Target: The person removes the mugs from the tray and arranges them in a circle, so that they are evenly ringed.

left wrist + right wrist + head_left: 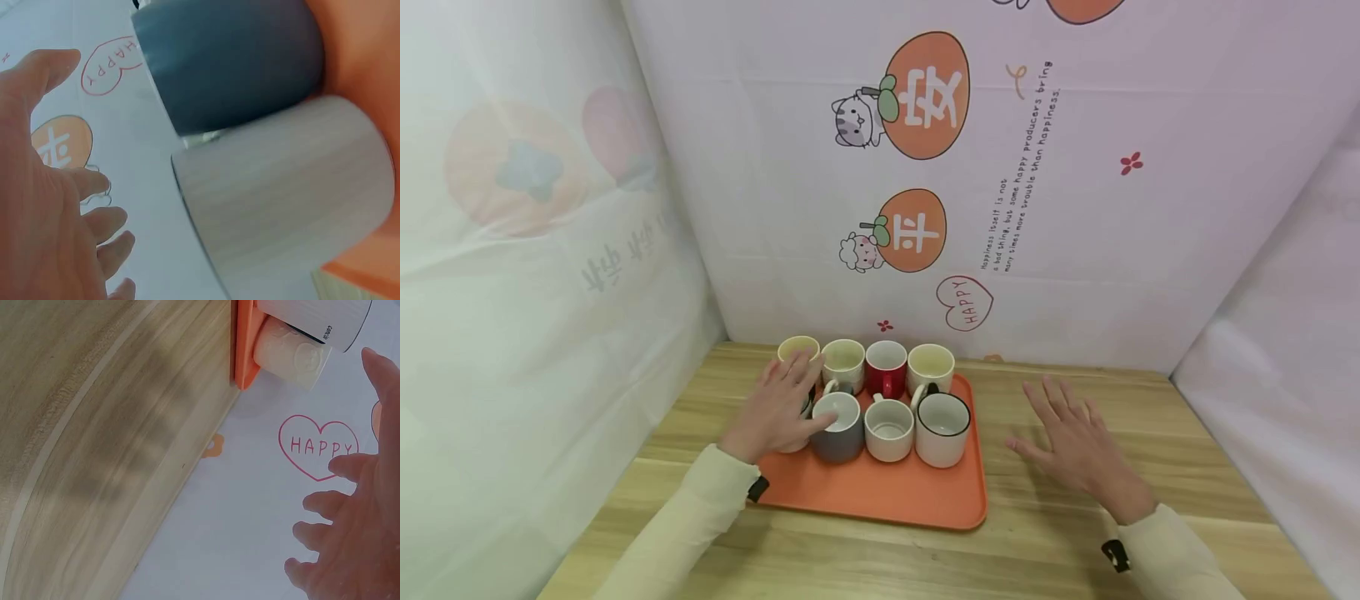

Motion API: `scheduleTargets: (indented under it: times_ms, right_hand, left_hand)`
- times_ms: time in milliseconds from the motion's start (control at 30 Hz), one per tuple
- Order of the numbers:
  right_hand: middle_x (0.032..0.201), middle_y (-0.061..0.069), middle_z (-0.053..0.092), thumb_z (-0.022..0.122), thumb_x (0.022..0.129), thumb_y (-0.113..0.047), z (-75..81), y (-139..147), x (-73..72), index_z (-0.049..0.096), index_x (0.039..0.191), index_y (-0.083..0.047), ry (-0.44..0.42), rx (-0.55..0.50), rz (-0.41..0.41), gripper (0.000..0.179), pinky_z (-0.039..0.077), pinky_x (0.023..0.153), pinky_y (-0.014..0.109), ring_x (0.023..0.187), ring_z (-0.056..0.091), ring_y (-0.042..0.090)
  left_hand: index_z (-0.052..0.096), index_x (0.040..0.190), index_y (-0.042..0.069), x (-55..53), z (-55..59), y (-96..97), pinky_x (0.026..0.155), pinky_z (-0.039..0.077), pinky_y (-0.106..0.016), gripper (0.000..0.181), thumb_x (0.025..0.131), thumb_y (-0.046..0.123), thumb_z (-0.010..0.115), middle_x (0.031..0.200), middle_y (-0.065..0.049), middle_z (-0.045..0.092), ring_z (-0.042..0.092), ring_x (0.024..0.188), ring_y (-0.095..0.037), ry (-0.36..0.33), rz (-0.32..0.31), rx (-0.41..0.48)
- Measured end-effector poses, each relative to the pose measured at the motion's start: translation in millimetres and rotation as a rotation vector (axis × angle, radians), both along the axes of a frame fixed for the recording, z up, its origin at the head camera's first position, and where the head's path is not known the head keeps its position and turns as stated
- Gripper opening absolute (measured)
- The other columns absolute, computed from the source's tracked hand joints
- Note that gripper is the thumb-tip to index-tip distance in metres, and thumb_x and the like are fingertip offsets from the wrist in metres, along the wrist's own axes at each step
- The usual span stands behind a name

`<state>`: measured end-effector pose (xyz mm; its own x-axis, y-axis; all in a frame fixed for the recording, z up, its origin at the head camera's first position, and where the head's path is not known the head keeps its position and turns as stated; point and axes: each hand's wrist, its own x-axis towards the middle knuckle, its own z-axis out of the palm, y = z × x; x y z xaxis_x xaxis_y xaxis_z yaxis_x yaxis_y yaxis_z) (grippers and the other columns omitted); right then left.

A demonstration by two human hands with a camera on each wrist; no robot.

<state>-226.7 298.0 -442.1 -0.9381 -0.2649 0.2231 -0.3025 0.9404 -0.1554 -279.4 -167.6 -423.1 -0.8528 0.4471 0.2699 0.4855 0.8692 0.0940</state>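
Observation:
Several mugs stand upright in two rows on an orange tray (880,500). My left hand (778,408) hovers over the left end, fingers spread, partly hiding a white mug (287,194) below. Beside that is a grey mug (838,442), then a small white mug (889,437) and a white mug with a black rim (942,442). Behind them are a yellow mug (797,345), a patterned cream mug (843,367), a red mug (880,379) and another cream mug (931,367). To the tray's right, my right hand (1075,442) is held above the table, fingers extended, holding nothing.
The tray lies on a wooden table (1030,550), near its back edge. A white cloth backdrop (1075,275) with printed fruit and writing rises behind. White cloth sides (535,333) stand at left and right.

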Motion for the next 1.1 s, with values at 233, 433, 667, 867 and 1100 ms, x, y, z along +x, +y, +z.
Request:
scheduleTargets:
  times_ms: [233,433,667,867,1100]
  right_hand:
    - [0.172,0.031,0.023,0.065,0.096,-0.064,-0.6,-1.9,-2.7,0.027,0.167,-0.005,-0.015,-0.026,0.028,0.099,0.021,0.12,0.079,0.156,0.026,0.056]
    - [0.169,0.032,0.03,0.07,0.094,-0.061,0.3,-5.0,-4.3,0.023,0.167,0.0,-0.087,-0.161,0.06,0.106,0.03,0.12,0.075,0.151,0.034,0.057]
    - [0.163,0.034,0.04,0.081,0.089,-0.05,-5.2,-14.4,-11.0,0.031,0.161,0.007,-0.094,-0.265,0.102,0.105,0.039,0.116,0.072,0.146,0.043,0.056]
    - [0.159,0.033,0.046,0.084,0.088,-0.044,-11.4,-29.3,-15.1,0.038,0.158,0.01,-0.089,-0.339,0.131,0.099,0.042,0.116,0.069,0.145,0.047,0.054]
    - [0.156,0.029,0.053,0.084,0.087,-0.049,-23.8,-48.9,-22.2,0.04,0.158,0.007,-0.13,-0.448,0.111,0.1,0.044,0.115,0.066,0.143,0.052,0.05]
  left_hand:
    - [0.033,0.165,0.001,0.4,6.0,-29.7,0.127,0.024,-0.069,0.092,0.098,0.056,0.062,0.173,-0.024,0.028,0.028,0.161,-0.044,-0.036,0.008,0.068]
    - [0.022,0.166,-0.005,-0.5,3.5,-65.6,0.129,0.02,-0.065,0.088,0.105,0.048,0.057,0.174,-0.027,0.02,0.022,0.161,-0.047,-0.162,0.038,0.208]
    - [0.014,0.169,0.001,-4.5,-18.6,-107.5,0.128,0.017,-0.07,0.081,0.111,0.048,0.045,0.176,-0.027,0.014,0.015,0.162,-0.051,-0.345,0.082,0.428]
    - [0.013,0.17,0.005,-2.7,-42.1,-127.5,0.126,0.021,-0.071,0.083,0.109,0.046,0.051,0.174,-0.029,0.016,0.017,0.16,-0.054,-0.48,0.161,0.52]
    - [0.011,0.164,-0.013,-2.8,-64.7,-138.5,0.126,0.021,-0.068,0.079,0.109,0.02,0.057,0.169,-0.039,0.015,0.017,0.157,-0.059,-0.597,0.084,0.692]
